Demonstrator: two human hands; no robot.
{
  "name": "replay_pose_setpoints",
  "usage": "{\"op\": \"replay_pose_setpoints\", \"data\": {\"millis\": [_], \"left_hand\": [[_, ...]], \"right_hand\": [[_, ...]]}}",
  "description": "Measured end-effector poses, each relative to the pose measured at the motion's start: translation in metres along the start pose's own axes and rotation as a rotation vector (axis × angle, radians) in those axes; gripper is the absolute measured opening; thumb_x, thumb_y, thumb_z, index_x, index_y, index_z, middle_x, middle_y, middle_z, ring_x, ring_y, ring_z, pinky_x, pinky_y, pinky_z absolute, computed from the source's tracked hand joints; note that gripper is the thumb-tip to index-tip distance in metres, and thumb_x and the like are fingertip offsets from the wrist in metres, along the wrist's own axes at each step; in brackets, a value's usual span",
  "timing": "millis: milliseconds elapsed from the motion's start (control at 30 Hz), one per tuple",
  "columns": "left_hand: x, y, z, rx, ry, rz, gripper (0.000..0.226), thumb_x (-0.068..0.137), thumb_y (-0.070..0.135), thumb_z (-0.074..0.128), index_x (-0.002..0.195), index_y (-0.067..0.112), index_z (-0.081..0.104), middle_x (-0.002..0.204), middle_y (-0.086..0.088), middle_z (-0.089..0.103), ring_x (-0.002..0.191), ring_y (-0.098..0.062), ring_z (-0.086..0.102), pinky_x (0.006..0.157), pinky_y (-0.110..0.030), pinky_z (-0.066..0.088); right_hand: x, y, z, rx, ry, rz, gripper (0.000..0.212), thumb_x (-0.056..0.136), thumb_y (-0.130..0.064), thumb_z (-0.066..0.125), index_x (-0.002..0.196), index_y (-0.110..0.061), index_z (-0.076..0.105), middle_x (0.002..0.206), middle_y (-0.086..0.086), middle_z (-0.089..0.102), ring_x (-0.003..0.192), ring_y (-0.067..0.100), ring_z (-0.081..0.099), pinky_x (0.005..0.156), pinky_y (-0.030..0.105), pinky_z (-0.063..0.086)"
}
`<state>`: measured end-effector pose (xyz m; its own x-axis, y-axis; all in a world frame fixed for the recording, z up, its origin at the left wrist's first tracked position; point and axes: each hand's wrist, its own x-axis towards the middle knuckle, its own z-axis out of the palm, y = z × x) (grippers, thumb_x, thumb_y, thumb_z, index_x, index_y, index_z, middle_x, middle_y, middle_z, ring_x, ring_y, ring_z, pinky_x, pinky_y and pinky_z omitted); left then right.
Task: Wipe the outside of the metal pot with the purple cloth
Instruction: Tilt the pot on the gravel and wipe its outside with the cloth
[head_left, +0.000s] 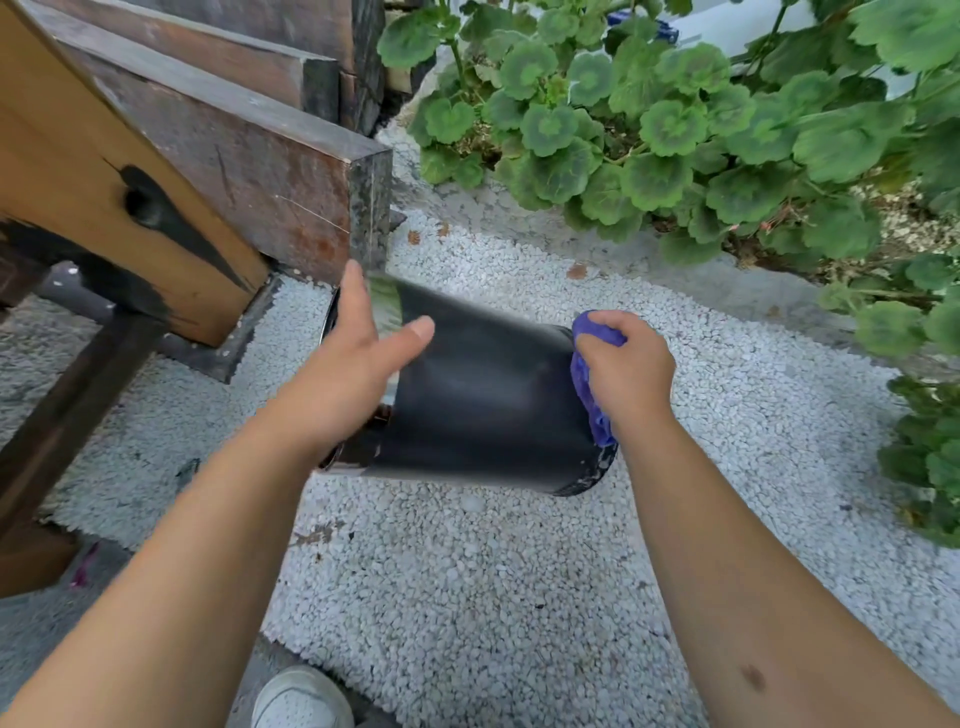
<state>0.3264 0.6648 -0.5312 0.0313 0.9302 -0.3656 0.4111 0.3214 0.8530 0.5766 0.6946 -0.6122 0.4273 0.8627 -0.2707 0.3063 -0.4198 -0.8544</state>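
A dark metal pot (483, 395) is held on its side above the gravel, its open mouth to the left and its base to the right. My left hand (358, 353) grips the pot near the rim, thumb lying across the side wall. My right hand (628, 369) is closed on the purple cloth (589, 384) and presses it against the pot's base. Most of the cloth is hidden under my fingers. The pot's side is slightly blurred.
Stacked wooden beams (218, 140) and a dark post (67, 415) stand close at the left. Green leafy plants (701, 119) fill the top right and right edge. White gravel (467, 597) covers the ground. A white shoe (301, 699) shows at the bottom.
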Motion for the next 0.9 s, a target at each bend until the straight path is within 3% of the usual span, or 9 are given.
{"op": "replay_pose_setpoints", "data": {"millis": [67,133,267,367,433,533,667,800,900], "left_hand": [[0.008,0.006,-0.005,-0.037,0.072,-0.122,0.098,0.076,0.07,0.053,0.151,0.044,-0.004,0.157,0.022,0.013,0.141,-0.01,0.03,0.116,-0.037,0.021],[0.012,0.011,0.0,-0.027,0.24,-0.132,0.088,0.081,0.067,0.051,0.153,0.035,0.011,0.159,0.009,0.023,0.141,-0.021,0.034,0.116,-0.045,0.024],[-0.003,0.009,0.009,-0.094,0.299,-0.054,0.086,0.07,0.07,0.05,0.146,0.031,0.036,0.15,0.012,0.039,0.135,-0.011,0.039,0.113,-0.047,0.032],[-0.019,-0.006,0.011,-0.084,0.154,0.042,0.09,0.071,0.071,0.048,0.152,0.039,0.022,0.158,0.022,0.021,0.144,0.0,0.022,0.119,-0.043,0.021],[-0.019,-0.01,0.014,-0.023,0.153,0.106,0.089,0.075,0.071,0.044,0.153,0.039,0.015,0.16,0.024,0.006,0.144,0.007,0.008,0.121,-0.036,0.011],[-0.009,-0.003,0.014,0.258,0.221,0.242,0.074,0.087,0.063,0.037,0.152,0.029,0.026,0.158,0.023,0.005,0.146,0.004,-0.003,0.117,-0.028,0.005],[0.0,0.005,0.014,0.27,0.261,0.216,0.062,0.09,0.057,0.031,0.141,0.023,0.045,0.138,0.022,0.035,0.139,0.005,0.015,0.112,-0.025,0.018],[0.0,0.009,0.022,0.239,0.265,0.227,0.071,0.088,0.063,0.027,0.141,0.019,0.045,0.148,0.005,0.043,0.144,-0.015,0.028,0.117,-0.04,0.023],[0.003,0.01,0.024,0.142,0.275,0.228,0.077,0.084,0.067,0.026,0.14,0.017,0.045,0.144,-0.002,0.047,0.14,-0.018,0.035,0.115,-0.042,0.027]], "right_hand": [[0.007,-0.013,-0.001,-0.067,-0.072,-0.028,0.019,0.079,-0.017,0.063,0.082,-0.035,0.067,0.076,-0.022,0.063,0.065,-0.011,0.057,0.052,0.002,0.035],[0.011,-0.019,0.002,-0.129,-0.125,-0.05,0.017,0.079,-0.019,0.062,0.086,-0.033,0.069,0.077,-0.022,0.063,0.071,-0.006,0.057,0.06,0.009,0.038],[0.014,-0.019,0.005,-0.157,-0.122,-0.068,0.019,0.079,-0.017,0.063,0.091,-0.03,0.07,0.084,-0.015,0.064,0.081,0.009,0.058,0.072,0.02,0.04],[0.015,-0.013,0.003,-0.136,-0.11,-0.051,0.017,0.079,-0.018,0.063,0.088,-0.031,0.068,0.081,-0.019,0.063,0.076,0.003,0.057,0.063,0.015,0.039],[0.016,-0.012,0.002,-0.119,-0.115,-0.042,0.017,0.08,-0.019,0.063,0.086,-0.033,0.067,0.078,-0.023,0.061,0.073,-0.004,0.056,0.058,0.011,0.036],[0.019,-0.019,0.0,-0.078,-0.131,-0.004,0.016,0.078,-0.018,0.063,0.079,-0.034,0.067,0.077,-0.021,0.063,0.074,-0.002,0.059,0.057,0.014,0.04],[0.016,-0.046,-0.004,0.043,-0.142,-0.047,0.021,0.075,-0.011,0.062,0.079,-0.03,0.071,0.08,-0.016,0.069,0.081,0.007,0.066,0.072,0.024,0.053],[-0.023,-0.091,0.016,0.058,-0.379,-0.283,0.021,0.069,-0.018,0.064,0.078,-0.036,0.07,0.076,-0.018,0.066,0.068,-0.007,0.061,0.057,0.011,0.046],[-0.061,-0.097,0.041,-0.073,-0.396,-0.488,0.017,0.068,-0.034,0.067,0.083,-0.041,0.069,0.079,-0.012,0.057,0.082,0.014,0.06,0.072,0.025,0.049]]}}
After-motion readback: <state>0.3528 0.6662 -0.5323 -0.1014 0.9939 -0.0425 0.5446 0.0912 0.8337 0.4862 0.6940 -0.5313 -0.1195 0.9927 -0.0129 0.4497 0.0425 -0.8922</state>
